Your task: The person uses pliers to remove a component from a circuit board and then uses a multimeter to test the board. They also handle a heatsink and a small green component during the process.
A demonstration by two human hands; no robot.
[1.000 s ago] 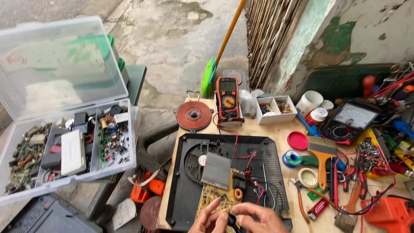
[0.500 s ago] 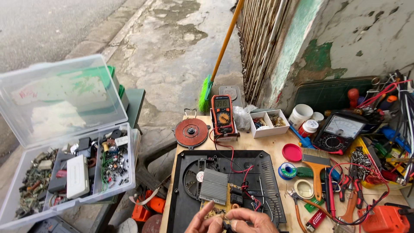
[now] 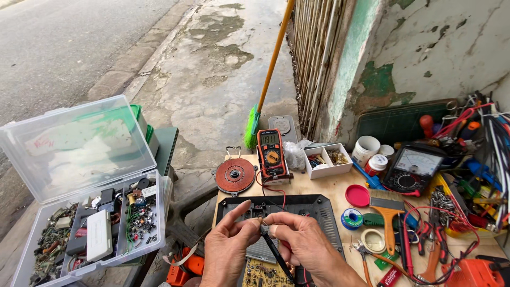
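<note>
Though pinched between hands (image 3: 265, 239), component (image 3: 260, 218) indistinct.

Only 2 bare hands and wrists show, entering from the bottom edge. The left hand (image 3: 229, 250) and the right hand (image 3: 304, 245) wear no gloves, rings or watch. No sleeve reaches either wrist. Knuckles look creased, veins stand out, and nails are short.

A: What carries the parts?
B: A wooden table (image 3: 319, 188). Under the fingers (image 3: 241, 215): a black casing (image 3: 319, 207).
A: Beyond the fingers?
B: Copper coil (image 3: 234, 175), orange meter (image 3: 271, 154), white box (image 3: 326, 162).
</note>
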